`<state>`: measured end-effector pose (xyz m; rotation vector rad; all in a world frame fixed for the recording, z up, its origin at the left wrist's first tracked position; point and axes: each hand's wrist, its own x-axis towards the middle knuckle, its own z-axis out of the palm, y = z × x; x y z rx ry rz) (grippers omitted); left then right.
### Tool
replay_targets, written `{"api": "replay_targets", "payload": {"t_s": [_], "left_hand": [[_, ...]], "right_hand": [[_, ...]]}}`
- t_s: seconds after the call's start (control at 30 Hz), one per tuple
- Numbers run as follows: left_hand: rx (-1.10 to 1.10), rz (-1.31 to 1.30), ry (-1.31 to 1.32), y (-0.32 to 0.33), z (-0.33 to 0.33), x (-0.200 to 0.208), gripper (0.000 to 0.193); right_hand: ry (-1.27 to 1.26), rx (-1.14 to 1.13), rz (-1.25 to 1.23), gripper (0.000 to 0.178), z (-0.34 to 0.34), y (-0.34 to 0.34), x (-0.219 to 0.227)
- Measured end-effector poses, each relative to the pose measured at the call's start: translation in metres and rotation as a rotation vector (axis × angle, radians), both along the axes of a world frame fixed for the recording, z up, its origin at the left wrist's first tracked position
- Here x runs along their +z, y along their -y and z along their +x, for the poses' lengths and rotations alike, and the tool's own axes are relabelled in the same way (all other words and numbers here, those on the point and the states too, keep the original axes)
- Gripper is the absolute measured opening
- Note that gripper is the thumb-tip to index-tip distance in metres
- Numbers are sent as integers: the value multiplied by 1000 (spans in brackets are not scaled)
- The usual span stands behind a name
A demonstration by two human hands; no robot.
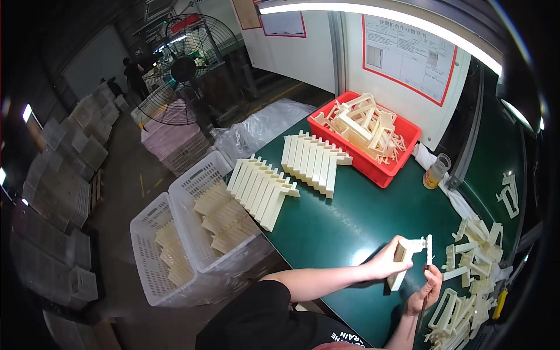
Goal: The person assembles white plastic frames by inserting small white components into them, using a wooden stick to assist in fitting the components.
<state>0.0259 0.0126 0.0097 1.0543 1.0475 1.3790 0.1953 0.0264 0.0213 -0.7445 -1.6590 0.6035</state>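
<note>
My left hand (382, 263) is closed around a cream plastic bracket-like part (399, 281), held tilted just above the green table. Across from it, my right hand (427, 290) grips a thin brown rod-like tool (422, 319) with its fingers bent round it. Above the right fingers stands a white, ridged piece (430, 249), close to the part's narrow end; whether the two touch, I cannot tell. Loose cream parts (477, 256) lie heaped to the right of my right hand. Two neat rows of matching parts (262, 189) (312, 160) stand farther left on the table.
A red bin (382, 179) of mixed cream pieces stands at the back, beside a small glass jar (436, 172). White crates (201, 262) with stacked parts sit left of the green table (350, 219). A yellow-handled tool (500, 304) lies far right. A large fan (184, 70) stands behind.
</note>
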Motion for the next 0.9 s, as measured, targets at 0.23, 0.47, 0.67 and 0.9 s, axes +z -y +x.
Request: {"api": "replay_targets", "payload": {"t_s": [0.23, 0.47, 0.67, 0.9], "left_hand": [[120, 119, -303, 3, -3, 4, 57], [82, 38, -216, 10, -4, 11, 58], [-37, 5, -165, 1, -10, 7, 53], [-544, -327, 957, 0, -19, 4, 38]], "right_hand": [[82, 226, 209, 30, -33, 12, 21], [-35, 183, -23, 32, -14, 13, 3], [182, 69, 253, 28, -18, 4, 8], [420, -226, 279, 15, -3, -17, 3]]}}
